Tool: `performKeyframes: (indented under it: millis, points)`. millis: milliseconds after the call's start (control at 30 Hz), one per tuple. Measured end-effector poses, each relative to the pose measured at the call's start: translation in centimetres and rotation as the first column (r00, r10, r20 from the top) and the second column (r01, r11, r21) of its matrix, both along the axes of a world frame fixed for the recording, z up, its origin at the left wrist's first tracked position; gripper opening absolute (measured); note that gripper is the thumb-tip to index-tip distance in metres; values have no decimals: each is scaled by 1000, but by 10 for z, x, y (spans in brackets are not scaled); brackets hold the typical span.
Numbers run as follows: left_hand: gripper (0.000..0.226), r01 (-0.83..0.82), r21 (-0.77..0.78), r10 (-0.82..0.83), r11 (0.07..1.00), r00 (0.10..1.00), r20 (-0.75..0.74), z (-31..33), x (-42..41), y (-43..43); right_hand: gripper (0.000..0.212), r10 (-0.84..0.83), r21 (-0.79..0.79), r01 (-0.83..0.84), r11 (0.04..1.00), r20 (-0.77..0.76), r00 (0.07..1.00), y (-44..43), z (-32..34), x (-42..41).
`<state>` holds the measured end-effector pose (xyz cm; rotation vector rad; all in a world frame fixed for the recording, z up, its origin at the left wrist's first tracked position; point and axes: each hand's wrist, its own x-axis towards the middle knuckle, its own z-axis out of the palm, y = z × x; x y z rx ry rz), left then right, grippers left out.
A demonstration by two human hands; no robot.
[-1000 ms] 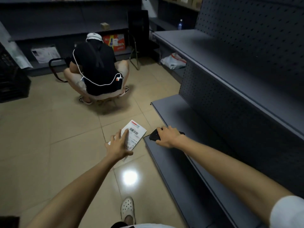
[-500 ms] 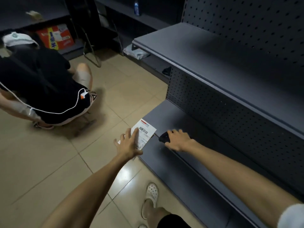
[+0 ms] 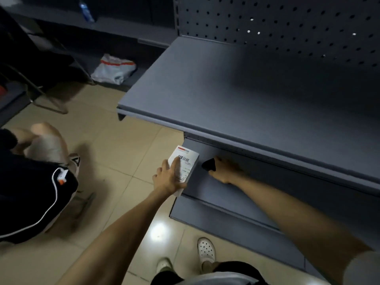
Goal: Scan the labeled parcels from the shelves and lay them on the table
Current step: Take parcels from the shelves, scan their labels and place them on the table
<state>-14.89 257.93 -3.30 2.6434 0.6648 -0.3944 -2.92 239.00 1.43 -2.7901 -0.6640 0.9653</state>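
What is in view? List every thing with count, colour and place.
parcel: one, white, labelled, held at the lower shelf's end
scanner: one, black, held beside the parcel
shelves: two, grey, right
bag: one, white, far low shelf
bottle: one, bluish, top left
crouching person: one, black clothes, left
clogs: two, white, bottom floor
left hand: one, grips parcel
right hand: one, holds scanner

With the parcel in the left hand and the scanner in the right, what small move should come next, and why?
Probably aim the scanner in the right hand at the barcode. The left hand holds the parcel label up, just beside the scanner, and the barcode shows clear of the fingers.
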Motion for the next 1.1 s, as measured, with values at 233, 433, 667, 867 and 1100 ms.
performKeyframes:
  millis: [233,433,667,867,1100]
  points:
    - [100,177,-13,-177,984,978,-110,-24,46,13,65,-320,-48,319,947,-14,947,4,-15,-26]
    - [103,302,-123,-319,945,934,-160,-59,64,24,70,-588,-37,587,809,-43,807,20,-42,-61]
    - [109,258,-147,-280,955,947,-160,-92,77,26,73,-744,38,747,664,-68,665,25,-54,-89]
    - [91,450,-27,-451,893,892,-35,-88,70,5,67,-814,45,815,577,-41,579,-3,-49,-130]
    - [65,903,110,-908,415,404,107,-40,52,-64,66,-896,42,895,445,23,444,-63,-23,-209]
